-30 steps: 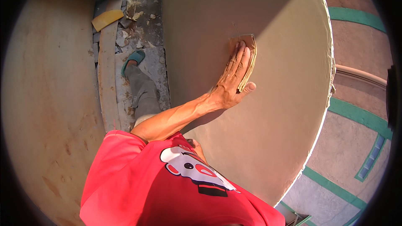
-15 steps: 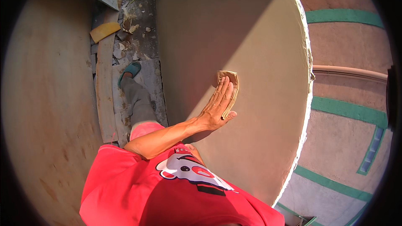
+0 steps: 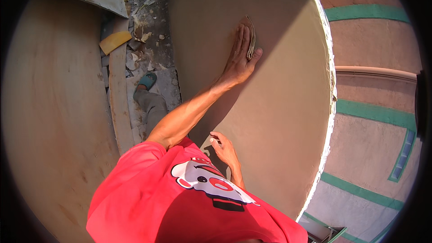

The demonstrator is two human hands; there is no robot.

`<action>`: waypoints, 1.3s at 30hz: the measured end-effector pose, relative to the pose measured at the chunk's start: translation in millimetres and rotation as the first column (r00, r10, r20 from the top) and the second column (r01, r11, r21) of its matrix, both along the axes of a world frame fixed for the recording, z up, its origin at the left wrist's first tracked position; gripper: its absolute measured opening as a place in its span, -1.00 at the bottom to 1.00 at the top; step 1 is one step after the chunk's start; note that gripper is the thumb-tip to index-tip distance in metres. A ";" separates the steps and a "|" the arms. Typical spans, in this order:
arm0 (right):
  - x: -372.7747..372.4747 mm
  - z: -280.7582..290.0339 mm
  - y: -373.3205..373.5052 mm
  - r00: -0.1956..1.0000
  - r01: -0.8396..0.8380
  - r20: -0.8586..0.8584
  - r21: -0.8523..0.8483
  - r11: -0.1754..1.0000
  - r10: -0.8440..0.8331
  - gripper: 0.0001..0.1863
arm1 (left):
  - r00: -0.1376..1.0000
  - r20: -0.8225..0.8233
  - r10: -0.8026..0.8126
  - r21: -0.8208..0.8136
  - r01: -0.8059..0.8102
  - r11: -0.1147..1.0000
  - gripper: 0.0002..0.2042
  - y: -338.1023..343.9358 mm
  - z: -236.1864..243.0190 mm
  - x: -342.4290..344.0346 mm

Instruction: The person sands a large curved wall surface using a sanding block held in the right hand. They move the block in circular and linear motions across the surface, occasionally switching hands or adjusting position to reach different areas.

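Note:
My left hand (image 3: 240, 58) presses a folded brown sheet that looks like sandpaper (image 3: 251, 40) against a broad, smooth grey-brown plastered surface (image 3: 279, 121). Its fingers lie stretched over the sheet, with the thumb out to the right and the folded layers showing at the edge. Part of the sheet is hidden under the fingers. Nearer my body, my right hand (image 3: 225, 149) is beside the same surface, close to my red shirt. The fingers there are loosely bent and a little apart, and nothing shows in them.
A ragged white edge (image 3: 333, 108) bounds the surface on the right; a pinkish wall with green bands (image 3: 378, 112) lies beyond. At left are a brown board (image 3: 54, 108), a plank (image 3: 119, 94), a yellow piece (image 3: 115, 42) and rubble (image 3: 146, 31) beyond my sandalled foot (image 3: 147, 80).
My left hand has slid the sandpaper farther up the surface, away from my body and into shade. My right hand, mostly hidden before, has come out from behind the left forearm.

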State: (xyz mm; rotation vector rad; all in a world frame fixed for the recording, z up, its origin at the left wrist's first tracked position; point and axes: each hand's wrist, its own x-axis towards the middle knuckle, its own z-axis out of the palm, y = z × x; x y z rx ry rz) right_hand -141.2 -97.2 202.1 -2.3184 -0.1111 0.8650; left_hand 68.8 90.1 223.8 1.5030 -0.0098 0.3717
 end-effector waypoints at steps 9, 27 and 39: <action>77.2 192.5 63.7 0.813 -0.294 0.580 0.325 0.899 0.056 -0.56 | 0.990 0.139 -0.027 -0.002 0.028 1.000 -0.13 22.1 26.3 23.5; 142.1 274.6 70.7 -0.019 0.732 0.982 -0.115 0.672 0.188 -0.47 | 0.980 0.142 -0.142 0.149 0.120 0.982 -0.04 29.6 32.1 44.2; 144.1 276.3 65.9 0.036 0.802 0.999 -0.030 0.597 0.002 -0.38 | 0.997 0.074 -0.010 0.053 0.006 0.999 -0.07 46.4 74.3 88.8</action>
